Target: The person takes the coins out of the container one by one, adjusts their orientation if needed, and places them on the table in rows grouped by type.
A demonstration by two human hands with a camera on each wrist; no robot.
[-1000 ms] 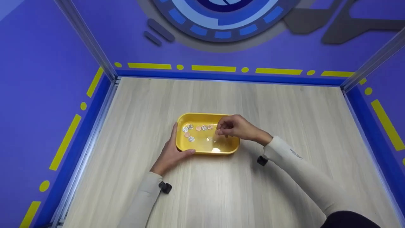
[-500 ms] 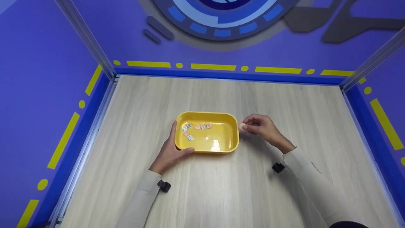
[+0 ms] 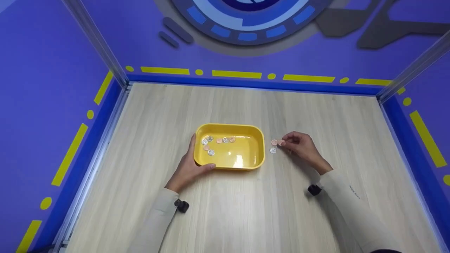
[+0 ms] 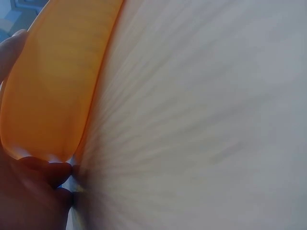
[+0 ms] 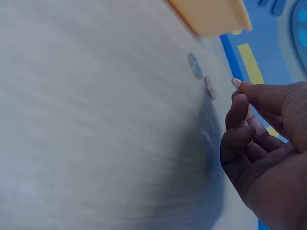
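Note:
My left hand (image 3: 190,170) holds a yellow plastic container (image 3: 263,154) at its left end, with the thumb on the front rim and the fingers along the left side. Inside lie several coins, both silver (image 3: 211,152) and copper (image 3: 219,140). Right of the container my right hand (image 3: 302,147) pinches a copper coin (image 5: 236,84) between thumb and forefinger, above the table. Beside it on the tabletop are a copper coin (image 3: 274,142) and a silver coin (image 3: 273,150). The container's orange-looking wall (image 4: 53,86) fills the left of the left wrist view.
The light wood-grain table (image 3: 232,211) is bounded by blue-purple panels (image 3: 239,61) at the back and both sides, with metal posts (image 3: 102,42) at the back corners. A black wrist camera (image 3: 181,206) sits on each wrist.
My right hand has moved out of the container to the right with a coin pinched in it. Two coins now show on the table beside the container. The left hand keeps its hold.

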